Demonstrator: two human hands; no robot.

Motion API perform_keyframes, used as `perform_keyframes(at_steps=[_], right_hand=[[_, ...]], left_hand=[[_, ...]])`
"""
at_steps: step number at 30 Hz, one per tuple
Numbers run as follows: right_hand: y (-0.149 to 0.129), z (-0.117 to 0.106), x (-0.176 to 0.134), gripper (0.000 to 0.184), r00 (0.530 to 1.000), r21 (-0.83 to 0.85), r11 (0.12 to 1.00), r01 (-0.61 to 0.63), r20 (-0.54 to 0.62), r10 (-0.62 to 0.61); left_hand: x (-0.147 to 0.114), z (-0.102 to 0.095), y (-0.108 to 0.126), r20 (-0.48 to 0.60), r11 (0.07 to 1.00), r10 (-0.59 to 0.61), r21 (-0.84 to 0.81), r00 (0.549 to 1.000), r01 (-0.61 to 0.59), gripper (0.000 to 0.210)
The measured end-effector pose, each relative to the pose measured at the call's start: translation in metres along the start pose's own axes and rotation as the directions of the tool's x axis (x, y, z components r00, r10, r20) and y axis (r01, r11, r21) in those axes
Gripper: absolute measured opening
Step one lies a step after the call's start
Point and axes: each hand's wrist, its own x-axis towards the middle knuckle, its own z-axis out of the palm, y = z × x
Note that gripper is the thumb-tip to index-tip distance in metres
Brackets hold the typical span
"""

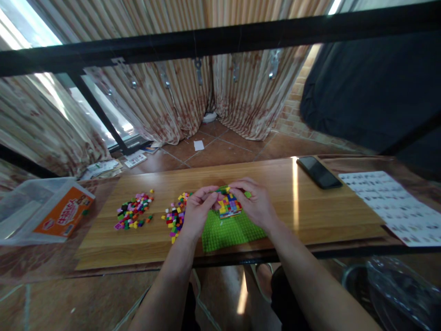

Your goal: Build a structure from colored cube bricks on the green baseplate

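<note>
The left hand (200, 203) and the right hand (254, 201) are close together, one on each side of a small block of colorful toy bricks (230, 205). The block is at the back part of a bumpy green baseplate (230, 234). Both hands bend their fingers in at the block's far edge, maybe to keep it steady from two sides. I cannot tell if the fingertips pinch a loose brick, because the fingers hide it.

One pile of loose bricks (175, 216) is just beside the left wrist, and another pile of bricks (132, 211) is farther left. They are probably there so they are easy to reach and out of the way. The phone (319, 172) lies flat at the back of the wooden board (275, 184), with a dark screen and no brand name I can see.

The clear plastic box (20, 195) on the far left has an orange label (65, 211) with big white writing, too blurry to read. The white sheet (396, 204) on the right has rows of little pictures or marks, too tiny to read.
</note>
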Motion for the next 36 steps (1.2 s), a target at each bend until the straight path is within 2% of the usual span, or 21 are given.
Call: perform_keyframes(at_steps=[3, 7, 11, 15, 20, 24, 31, 36], right_hand=[[0.011, -0.013, 0.002, 0.014, 0.999, -0.092, 0.996, -0.013, -0.044, 0.009], [0.02, -0.016, 0.001, 0.016, 0.999, -0.183, 0.983, 0.014, 0.047, -0.006], [0.022, -0.009, -0.002, 0.018, 0.993, -0.233, 0.972, 0.037, 0.116, -0.01], [0.024, -0.003, -0.003, 0.019, 0.991, -0.258, 0.966, 0.031, 0.13, 0.003], [0.023, 0.001, -0.002, 0.016, 0.995, -0.243, 0.97, -0.012, 0.095, 0.036], [0.02, 0.001, -0.001, 0.013, 0.993, -0.173, 0.981, -0.091, 0.059, 0.103], [0.028, -0.003, 0.0, 0.019, 0.973, -0.032, 0.976, -0.216, -0.096, 0.212], [0.036, 0.008, 0.0, 0.024, 0.957, -0.041, 0.958, -0.283, -0.068, 0.28]], left_hand=[[0.001, -0.003, 0.0, -0.127, 0.999, 0.004, 0.051, 0.992, 0.002, 0.031], [0.004, -0.007, -0.002, -0.21, 0.993, 0.011, 0.12, 0.978, 0.015, 0.029], [0.006, -0.008, -0.007, -0.195, 0.984, 0.026, 0.177, 0.98, 0.009, 0.025], [0.008, -0.008, -0.01, -0.162, 0.979, 0.014, 0.204, 0.987, 0.02, 0.025], [0.007, -0.007, -0.01, -0.157, 0.977, -0.003, 0.212, 0.988, 0.037, 0.023], [0.005, -0.006, -0.008, -0.146, 0.974, -0.004, 0.225, 0.989, 0.037, 0.02], [0.003, -0.005, -0.005, -0.144, 0.976, -0.021, 0.213, 0.989, 0.052, 0.019], [0.004, -0.005, -0.006, -0.143, 0.978, -0.015, 0.206, 0.99, 0.045, 0.019]])
